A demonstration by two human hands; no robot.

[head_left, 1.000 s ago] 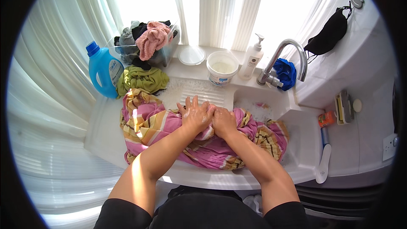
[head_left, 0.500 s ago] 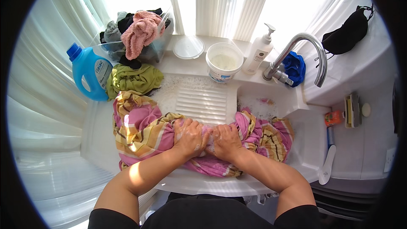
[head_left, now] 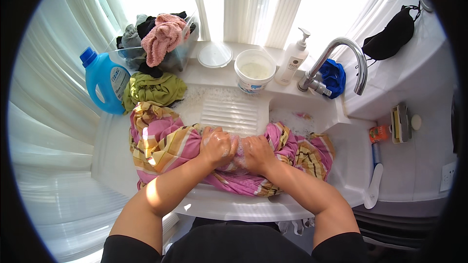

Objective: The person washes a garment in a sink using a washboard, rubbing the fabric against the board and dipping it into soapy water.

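A large wet cloth [head_left: 168,148], pink with yellow, white and dark stripes, lies bunched across the white sink and its ridged washboard [head_left: 229,117]. My left hand [head_left: 218,147] is closed round a fold of it near the middle. Close beside it, my right hand [head_left: 256,153] also grips the cloth, fingers curled in. Suds cover the pink stretch between the two hands. The cloth's right end spreads toward the basin [head_left: 348,165], while its left end heaps up by a green garment [head_left: 156,90].
Behind the sink stand a clear bin of clothes [head_left: 183,58], a round lid [head_left: 214,55], a white tub [head_left: 254,70], a pump bottle [head_left: 291,63] and a curved tap [head_left: 341,41]. A blue detergent jug [head_left: 105,83] is at left; a white-handled brush [head_left: 374,187] lies at right.
Both hands have shifted slightly away from me along with the cloth between them, and the cloth's near edge has moved forward too. The view has swung a little.
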